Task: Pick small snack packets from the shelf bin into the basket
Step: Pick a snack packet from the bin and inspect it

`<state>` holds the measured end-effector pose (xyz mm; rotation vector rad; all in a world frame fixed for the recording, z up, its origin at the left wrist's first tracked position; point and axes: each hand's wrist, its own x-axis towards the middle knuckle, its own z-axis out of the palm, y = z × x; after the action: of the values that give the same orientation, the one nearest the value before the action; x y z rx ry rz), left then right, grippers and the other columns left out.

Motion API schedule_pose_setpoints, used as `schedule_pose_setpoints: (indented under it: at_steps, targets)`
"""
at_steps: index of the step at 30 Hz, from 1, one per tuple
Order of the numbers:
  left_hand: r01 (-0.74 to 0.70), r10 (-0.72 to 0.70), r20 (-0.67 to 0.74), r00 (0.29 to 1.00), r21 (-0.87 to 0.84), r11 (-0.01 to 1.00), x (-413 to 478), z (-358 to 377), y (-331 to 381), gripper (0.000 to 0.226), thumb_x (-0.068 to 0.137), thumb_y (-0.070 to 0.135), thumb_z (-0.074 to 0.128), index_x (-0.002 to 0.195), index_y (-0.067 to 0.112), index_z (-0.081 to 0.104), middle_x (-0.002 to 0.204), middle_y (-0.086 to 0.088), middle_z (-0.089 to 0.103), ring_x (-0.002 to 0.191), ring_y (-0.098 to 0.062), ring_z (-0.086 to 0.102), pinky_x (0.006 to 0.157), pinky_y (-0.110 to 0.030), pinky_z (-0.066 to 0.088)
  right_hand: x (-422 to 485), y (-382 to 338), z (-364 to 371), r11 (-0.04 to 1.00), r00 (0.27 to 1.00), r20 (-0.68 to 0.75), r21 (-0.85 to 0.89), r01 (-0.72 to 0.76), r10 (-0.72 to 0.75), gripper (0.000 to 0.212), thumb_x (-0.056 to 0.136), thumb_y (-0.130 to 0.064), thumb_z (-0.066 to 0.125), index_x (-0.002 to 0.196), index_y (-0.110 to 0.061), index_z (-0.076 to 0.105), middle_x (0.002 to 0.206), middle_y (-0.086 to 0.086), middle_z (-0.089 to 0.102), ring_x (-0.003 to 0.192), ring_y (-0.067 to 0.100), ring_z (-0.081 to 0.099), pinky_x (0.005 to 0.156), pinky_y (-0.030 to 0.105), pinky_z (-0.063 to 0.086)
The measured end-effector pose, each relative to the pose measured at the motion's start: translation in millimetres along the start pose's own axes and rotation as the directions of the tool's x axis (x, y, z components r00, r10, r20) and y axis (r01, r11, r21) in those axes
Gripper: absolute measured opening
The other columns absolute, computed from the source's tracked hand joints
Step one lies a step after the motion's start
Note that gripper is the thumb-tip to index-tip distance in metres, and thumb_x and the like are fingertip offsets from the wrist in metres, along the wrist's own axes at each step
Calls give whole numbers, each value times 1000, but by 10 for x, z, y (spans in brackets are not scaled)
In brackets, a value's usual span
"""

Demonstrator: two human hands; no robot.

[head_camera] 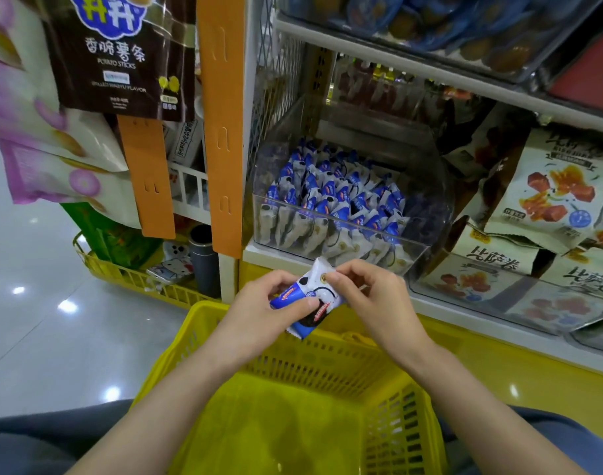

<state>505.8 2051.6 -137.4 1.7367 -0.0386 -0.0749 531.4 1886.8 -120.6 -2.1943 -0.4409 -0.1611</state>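
A small blue and white snack packet [312, 296] is held above the far rim of the yellow basket [293, 416]. My left hand [269, 313] grips its lower left part with the thumb on top. My right hand [368, 296] pinches its upper right corner. Behind them a clear shelf bin [426, 207] holds several more of the same packets [330, 200]. The basket sits on my lap and its bottom shows bare yellow.
Larger pizza-roll bags [553, 197] lie to the right of the bin. An orange shelf post [221, 125] and hanging potato-stick bags [122, 56] are at the left. Another yellow basket [135, 272] with goods stands on the shiny floor at the left.
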Motion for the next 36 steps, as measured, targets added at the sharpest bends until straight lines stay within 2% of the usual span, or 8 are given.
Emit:
schedule_pose_setpoints:
  at_steps: [5,10,15,19,21,24,31,36]
  targets:
    - [-8,-9,-130,992,-129,992,39,-94,57,16,83,20,66,96,19,59,100,2,68,85,-8,65,66,-10,48,399,-140,-114,997,991,-114,47,69,-63,12,91,-20,57,91,-31,59,83,-14,64,78,1,61,70,11,49]
    - [-48,0,-267,964,-173,984,101,-237,114,19,85,23,63,101,17,56,102,2,67,89,-8,66,64,-11,49,1212,-122,-126,987,988,-145,-160,32,-55,19,93,-24,53,109,-17,63,95,-8,61,80,-2,54,65,-3,37]
    - [-86,16,-319,947,-206,975,114,-342,154,12,86,21,62,96,23,56,97,8,68,85,-3,66,62,-6,48,1755,37,60,936,992,25,-333,-111,127,35,94,-24,53,122,-3,57,116,13,63,106,22,58,88,25,43]
    - [-108,17,-336,942,-254,961,140,-407,171,13,86,21,63,95,26,55,96,10,68,84,-1,66,67,-9,50,1968,99,119,851,962,45,-479,-216,269,34,91,-30,57,82,2,64,78,18,64,73,27,61,73,37,48]
    - [-107,13,-343,939,-257,961,157,-428,168,13,85,23,62,94,28,54,96,10,68,85,-2,66,72,-14,52,2016,97,145,802,946,56,-547,-238,319,43,89,-35,60,57,-9,46,56,9,48,52,19,47,60,31,39]
    - [-100,6,-344,939,-255,962,177,-440,174,13,86,23,62,92,30,53,94,12,67,81,2,65,70,-12,51,2057,96,170,757,928,62,-600,-259,366,45,87,-36,63,55,-12,41,65,6,51,60,21,54,64,33,44]
    - [-91,-9,-374,927,-249,964,171,-466,179,15,87,24,61,92,35,52,101,12,64,88,-2,63,79,-26,53,1955,43,28,903,958,-110,-322,-286,265,21,86,-23,64,80,-2,67,73,9,64,70,21,59,76,35,51]
    - [-82,-28,-329,944,-314,946,141,-439,173,22,89,30,57,110,32,55,110,7,65,103,-7,62,84,-27,52,1606,-282,-227,988,938,-338,-101,-120,79,23,86,-26,64,104,-11,67,91,-5,65,81,4,58,69,9,44]
